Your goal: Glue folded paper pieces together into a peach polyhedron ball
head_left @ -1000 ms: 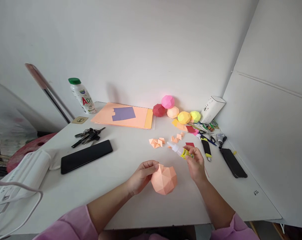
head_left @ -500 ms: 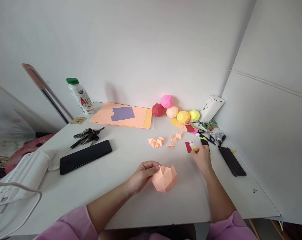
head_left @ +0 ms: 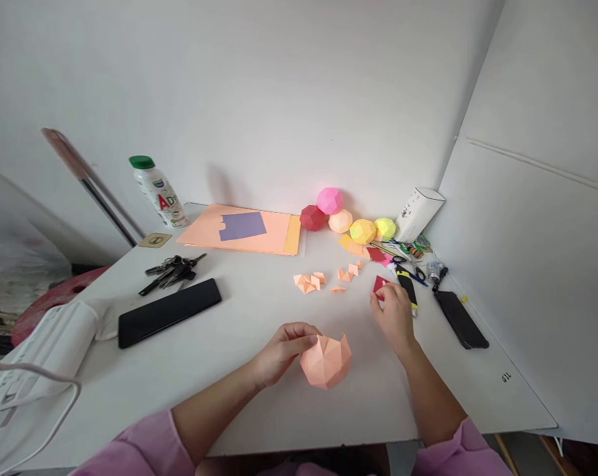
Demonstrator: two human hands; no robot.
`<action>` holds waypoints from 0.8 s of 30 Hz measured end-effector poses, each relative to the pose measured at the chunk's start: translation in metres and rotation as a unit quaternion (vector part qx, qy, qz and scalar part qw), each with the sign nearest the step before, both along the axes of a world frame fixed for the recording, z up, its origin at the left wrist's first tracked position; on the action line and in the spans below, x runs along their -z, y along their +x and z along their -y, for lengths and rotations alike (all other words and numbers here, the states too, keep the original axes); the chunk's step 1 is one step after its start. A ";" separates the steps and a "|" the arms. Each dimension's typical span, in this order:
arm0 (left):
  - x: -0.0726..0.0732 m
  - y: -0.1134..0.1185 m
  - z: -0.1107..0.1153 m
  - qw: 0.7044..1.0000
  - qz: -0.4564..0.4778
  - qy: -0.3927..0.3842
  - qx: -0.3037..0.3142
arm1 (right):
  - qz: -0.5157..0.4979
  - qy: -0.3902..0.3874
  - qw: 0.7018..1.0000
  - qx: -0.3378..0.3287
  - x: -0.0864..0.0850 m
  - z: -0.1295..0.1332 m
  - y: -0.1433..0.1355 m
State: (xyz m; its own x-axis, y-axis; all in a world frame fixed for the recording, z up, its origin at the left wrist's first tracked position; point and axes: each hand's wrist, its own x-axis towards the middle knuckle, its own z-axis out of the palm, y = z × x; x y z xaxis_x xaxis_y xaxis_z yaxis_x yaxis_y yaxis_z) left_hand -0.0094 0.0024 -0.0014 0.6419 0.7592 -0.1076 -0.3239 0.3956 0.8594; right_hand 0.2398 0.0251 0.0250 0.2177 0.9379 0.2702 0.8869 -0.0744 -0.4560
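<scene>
Taking the clock from the peach faceted paper ball (head_left: 326, 363), with twelve toward the wall (head_left: 229, 99), the ball is close to the near edge of the white table (head_left: 259, 423), its far rim uneven and a pointed flap standing up at one o'clock. The left hand (head_left: 280, 352) lies at nine o'clock, thumb and fingers closed in a pinch on the ball's ten o'clock edge. The right hand (head_left: 396, 315) is at two o'clock, well apart from the ball, its thumb and fingers curled beside a piece of red paper (head_left: 379, 288); whether they grip anything I cannot tell. Just to that hand's far side lies a black-and-yellow cutter (head_left: 406, 285). Small folded peach pieces (head_left: 308, 283) sit just short of twelve, a single peach scrap (head_left: 338, 289) at twelve, and more peach bits (head_left: 351, 271) between twelve and one. Farther out at twelve, along the wall, a pink ball (head_left: 330, 201) touches a dark red ball (head_left: 312, 217) and a pale peach ball (head_left: 340, 221), with a yellow-orange ball (head_left: 363, 231) and a lime ball (head_left: 384, 229) toward one. A white tube (head_left: 418, 215) leans at one. Peach sheets (head_left: 204, 231) bearing a purple piece (head_left: 242, 225) lie at eleven, keys (head_left: 174, 272) at ten, and a black phone (head_left: 170, 313) between nine and ten.
</scene>
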 end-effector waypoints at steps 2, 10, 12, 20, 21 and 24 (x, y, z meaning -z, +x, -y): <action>0.000 0.000 0.000 1.000 -0.001 0.014 0.009 | -0.042 -0.003 0.996 -0.072 -0.003 0.009 -0.014; 0.004 -0.002 0.001 0.997 -0.017 0.067 0.023 | -0.471 -0.303 0.775 -0.294 -0.004 0.040 -0.049; 0.004 -0.002 0.001 0.996 -0.021 0.078 0.024 | -0.505 -0.322 0.753 -0.274 -0.005 0.038 -0.047; 0.003 -0.002 0.002 0.994 -0.025 0.101 0.026 | -0.582 -0.409 0.657 -0.250 0.000 0.033 -0.044; 0.004 -0.002 0.002 0.994 -0.025 0.103 0.024 | -0.590 -0.414 0.647 -0.248 0.001 0.033 -0.044; 0.004 -0.002 0.002 0.994 -0.024 0.109 0.018 | -0.605 -0.410 0.637 -0.243 0.005 0.032 -0.043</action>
